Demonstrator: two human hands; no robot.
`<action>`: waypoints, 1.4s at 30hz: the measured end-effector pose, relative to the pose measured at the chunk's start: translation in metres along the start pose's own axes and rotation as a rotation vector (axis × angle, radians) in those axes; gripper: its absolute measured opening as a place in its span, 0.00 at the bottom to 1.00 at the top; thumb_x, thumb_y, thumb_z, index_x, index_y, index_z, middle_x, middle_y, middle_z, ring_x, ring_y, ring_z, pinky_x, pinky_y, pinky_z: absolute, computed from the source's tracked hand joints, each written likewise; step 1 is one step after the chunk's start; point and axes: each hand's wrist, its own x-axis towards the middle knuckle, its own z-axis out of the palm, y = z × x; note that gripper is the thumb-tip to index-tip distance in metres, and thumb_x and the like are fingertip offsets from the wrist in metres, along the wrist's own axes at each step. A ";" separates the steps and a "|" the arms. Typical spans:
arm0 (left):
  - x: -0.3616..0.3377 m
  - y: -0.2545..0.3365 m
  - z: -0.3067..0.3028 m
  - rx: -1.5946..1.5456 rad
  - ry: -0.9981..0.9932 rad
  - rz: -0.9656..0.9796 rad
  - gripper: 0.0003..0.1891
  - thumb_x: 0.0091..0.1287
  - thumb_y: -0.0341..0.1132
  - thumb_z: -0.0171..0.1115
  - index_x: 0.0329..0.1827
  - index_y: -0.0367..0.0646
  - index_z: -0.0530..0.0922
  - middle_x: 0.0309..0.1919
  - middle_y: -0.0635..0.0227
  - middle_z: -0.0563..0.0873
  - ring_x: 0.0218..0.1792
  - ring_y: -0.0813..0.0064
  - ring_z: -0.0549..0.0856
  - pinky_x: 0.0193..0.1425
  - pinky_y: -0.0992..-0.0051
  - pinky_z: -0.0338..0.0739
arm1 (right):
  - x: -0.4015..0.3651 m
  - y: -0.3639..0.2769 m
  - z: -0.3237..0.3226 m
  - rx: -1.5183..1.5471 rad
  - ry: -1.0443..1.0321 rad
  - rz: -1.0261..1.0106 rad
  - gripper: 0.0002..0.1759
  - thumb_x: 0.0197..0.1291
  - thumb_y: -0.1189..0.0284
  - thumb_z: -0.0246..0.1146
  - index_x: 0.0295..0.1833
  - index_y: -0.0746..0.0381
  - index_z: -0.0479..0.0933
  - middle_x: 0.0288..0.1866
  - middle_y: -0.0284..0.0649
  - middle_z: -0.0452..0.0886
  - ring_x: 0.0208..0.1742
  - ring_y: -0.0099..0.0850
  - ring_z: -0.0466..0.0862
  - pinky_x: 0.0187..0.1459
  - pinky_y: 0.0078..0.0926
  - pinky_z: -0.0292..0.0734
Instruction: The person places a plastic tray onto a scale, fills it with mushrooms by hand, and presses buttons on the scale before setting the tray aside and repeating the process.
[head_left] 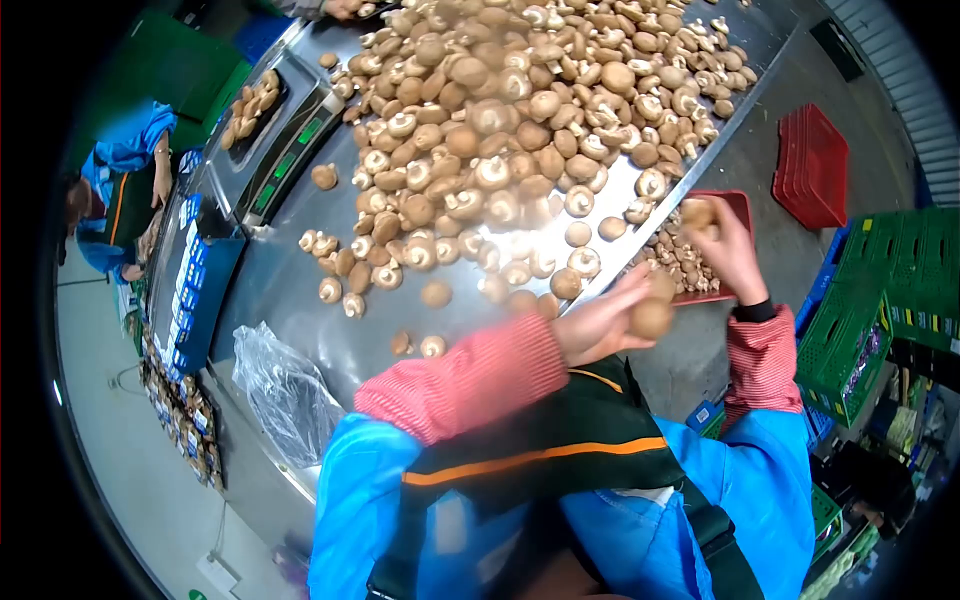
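My left hand reaches past the table's near edge, its fingers closed around brown-capped mushrooms. To its right and a little higher, my right hand pinches another mushroom by its fingertips. Both hands are over or beside a red crate, which holds many small pale pieces that look like mushroom stems. A large heap of mushrooms covers much of the steel table, some lying cap up and others gills up. My left hand is slightly blurred.
A weighing scale carries a tray of mushrooms. Clear plastic bags lie at the table's left edge near a blue box. Red crates and green crates stand at right. A co-worker is at far left.
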 end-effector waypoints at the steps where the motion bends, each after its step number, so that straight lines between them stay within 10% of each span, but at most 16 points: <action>1: 0.016 0.001 0.018 0.070 0.049 -0.006 0.36 0.80 0.49 0.50 0.84 0.54 0.46 0.77 0.58 0.61 0.74 0.63 0.68 0.75 0.66 0.64 | -0.005 0.018 -0.017 -0.104 0.087 -0.016 0.30 0.57 0.61 0.73 0.62 0.63 0.75 0.50 0.48 0.84 0.48 0.43 0.86 0.47 0.36 0.82; 4: 0.034 -0.003 0.020 0.541 0.033 0.069 0.40 0.78 0.50 0.53 0.85 0.52 0.41 0.78 0.55 0.60 0.77 0.61 0.64 0.77 0.67 0.61 | -0.021 0.048 -0.039 -0.832 0.274 0.145 0.29 0.59 0.64 0.71 0.64 0.62 0.74 0.50 0.50 0.81 0.46 0.48 0.84 0.46 0.39 0.80; 7: 0.033 -0.005 -0.008 1.134 0.034 0.352 0.37 0.71 0.44 0.62 0.79 0.40 0.58 0.73 0.51 0.68 0.73 0.51 0.68 0.76 0.63 0.63 | -0.011 0.053 -0.010 -0.360 0.330 -0.068 0.24 0.58 0.64 0.71 0.59 0.61 0.78 0.45 0.49 0.81 0.46 0.47 0.83 0.44 0.43 0.79; 13: 0.010 0.060 -0.045 1.968 0.534 0.962 0.33 0.54 0.38 0.73 0.66 0.44 0.75 0.64 0.54 0.75 0.67 0.47 0.70 0.69 0.50 0.65 | 0.055 0.006 0.064 -0.519 0.286 -0.276 0.09 0.54 0.69 0.68 0.37 0.59 0.76 0.35 0.43 0.80 0.41 0.43 0.83 0.40 0.40 0.79; 19: -0.031 0.124 -0.090 2.468 0.962 0.552 0.39 0.55 0.54 0.73 0.71 0.54 0.73 0.76 0.59 0.66 0.77 0.49 0.61 0.75 0.36 0.54 | 0.060 0.004 0.058 -0.084 0.234 -0.187 0.06 0.61 0.72 0.63 0.41 0.62 0.79 0.39 0.47 0.83 0.42 0.46 0.84 0.42 0.40 0.79; 26: -0.114 0.129 -0.140 2.234 1.264 0.507 0.29 0.54 0.49 0.74 0.61 0.58 0.80 0.78 0.63 0.61 0.72 0.42 0.64 0.69 0.34 0.61 | 0.051 0.062 0.002 -0.498 0.401 -0.036 0.23 0.60 0.64 0.68 0.59 0.61 0.75 0.45 0.48 0.81 0.46 0.51 0.82 0.44 0.45 0.78; 37: -0.159 0.045 -0.126 2.098 1.387 0.486 0.29 0.51 0.42 0.77 0.59 0.52 0.80 0.69 0.52 0.71 0.70 0.36 0.63 0.72 0.45 0.65 | 0.168 -0.115 0.127 -0.244 0.340 -0.587 0.33 0.55 0.61 0.72 0.65 0.58 0.72 0.44 0.49 0.77 0.49 0.49 0.79 0.49 0.44 0.76; 42: -0.187 -0.015 -0.134 1.841 1.466 0.386 0.33 0.52 0.41 0.77 0.64 0.50 0.77 0.72 0.47 0.67 0.69 0.40 0.67 0.72 0.50 0.66 | 0.159 -0.147 0.194 -0.648 0.230 -0.565 0.40 0.52 0.49 0.71 0.69 0.51 0.70 0.49 0.43 0.76 0.55 0.40 0.76 0.57 0.52 0.67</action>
